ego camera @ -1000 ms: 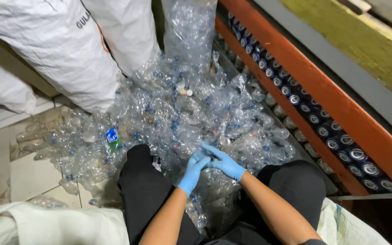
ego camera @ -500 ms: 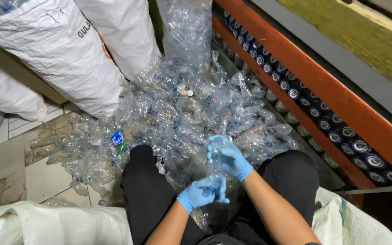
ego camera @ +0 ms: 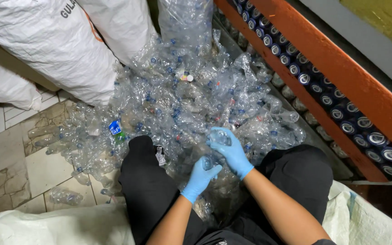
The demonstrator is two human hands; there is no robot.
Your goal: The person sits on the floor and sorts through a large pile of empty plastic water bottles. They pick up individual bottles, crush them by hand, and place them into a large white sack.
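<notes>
Fingers of my blue-gloved left hand (ego camera: pixel 201 174) and right hand (ego camera: pixel 230 149) pinch one crushed clear bottle (ego camera: pixel 215 149); slick plastic could slip toward the six o'clock bottle pile (ego camera: pixel 178 104).

Left hand (ego camera: pixel 201 178), right hand (ego camera: pixel 230 152): light blue gloves. Held bottle (ego camera: pixel 218 144): clear. Bottle pile (ego camera: pixel 178 104): clear, blue caps, one blue label. Trousers (ego camera: pixel 147 186): black. Sacks (ego camera: pixel 55 45): white. Beam (ego camera: pixel 341 77): orange-red. Floor tiles (ego camera: pixel 5 168): beige, mottled brown.
</notes>
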